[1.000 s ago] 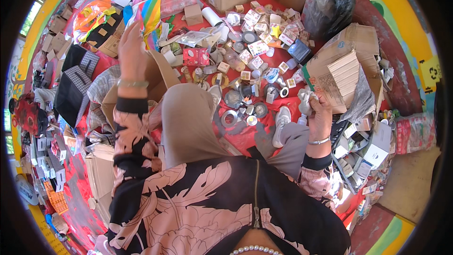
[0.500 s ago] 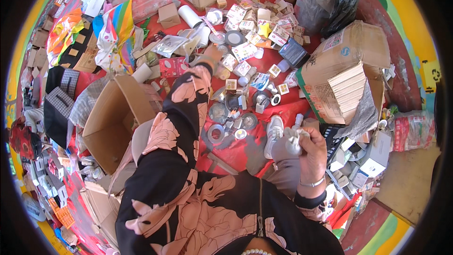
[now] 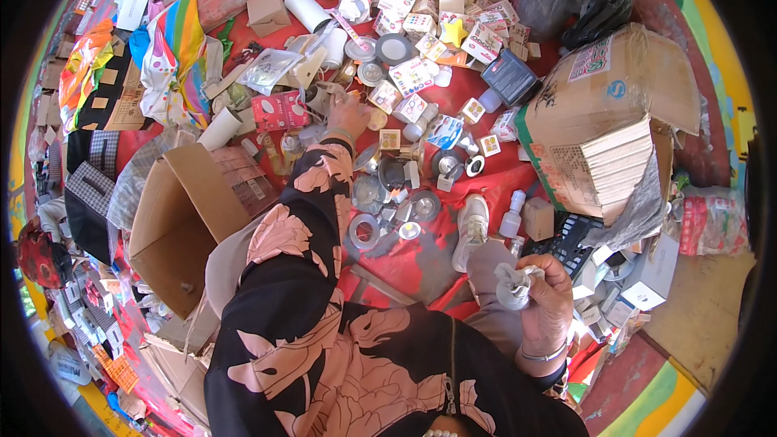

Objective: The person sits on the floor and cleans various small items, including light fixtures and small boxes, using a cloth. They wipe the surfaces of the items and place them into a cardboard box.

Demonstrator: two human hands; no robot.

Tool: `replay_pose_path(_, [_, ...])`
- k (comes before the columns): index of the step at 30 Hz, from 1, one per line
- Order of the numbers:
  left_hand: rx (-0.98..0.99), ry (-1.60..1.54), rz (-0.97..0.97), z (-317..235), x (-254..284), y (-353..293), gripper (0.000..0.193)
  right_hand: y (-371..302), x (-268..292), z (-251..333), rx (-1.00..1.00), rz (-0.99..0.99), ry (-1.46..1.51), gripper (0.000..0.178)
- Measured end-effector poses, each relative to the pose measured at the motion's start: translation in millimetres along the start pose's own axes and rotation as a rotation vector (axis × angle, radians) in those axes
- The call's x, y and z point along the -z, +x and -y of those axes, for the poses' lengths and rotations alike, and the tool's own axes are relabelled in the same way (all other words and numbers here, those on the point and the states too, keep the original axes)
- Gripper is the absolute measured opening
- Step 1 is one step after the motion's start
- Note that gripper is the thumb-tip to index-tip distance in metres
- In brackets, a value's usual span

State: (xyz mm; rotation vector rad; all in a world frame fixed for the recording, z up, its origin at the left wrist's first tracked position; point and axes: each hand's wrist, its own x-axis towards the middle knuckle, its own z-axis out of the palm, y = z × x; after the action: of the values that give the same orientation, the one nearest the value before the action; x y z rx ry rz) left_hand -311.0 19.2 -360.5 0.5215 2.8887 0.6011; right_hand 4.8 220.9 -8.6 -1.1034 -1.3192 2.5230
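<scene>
Head view: a crumpled pale bundle, cloth or plastic [image 3: 515, 285], sits low on the right, clutched by the right hand [image 3: 544, 301] with fingers curled tight around it. Just above it lie a small white shoe [image 3: 471, 226] and a little white bottle [image 3: 513, 212] on the red cloth [image 3: 421, 263]. The left hand [image 3: 348, 113] stretches far forward, fingers bent down onto a heap of small packets [image 3: 324, 99]; whether it grips one I cannot tell. An open cardboard box [image 3: 182, 222] stands left of that arm.
</scene>
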Motion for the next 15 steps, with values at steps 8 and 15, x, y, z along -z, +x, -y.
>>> replay_pose_path(8, [0.504, 0.186, -0.323, 11, 7, -70, 0.036, -9, 11, 2, 0.023, 0.008, 0.037, 0.02])
replay_pose_path(15, [0.041, -0.102, -0.13, -47, -21, -30, 0.042, -10, 13, 0, 0.042, -0.007, 0.003, 0.023])
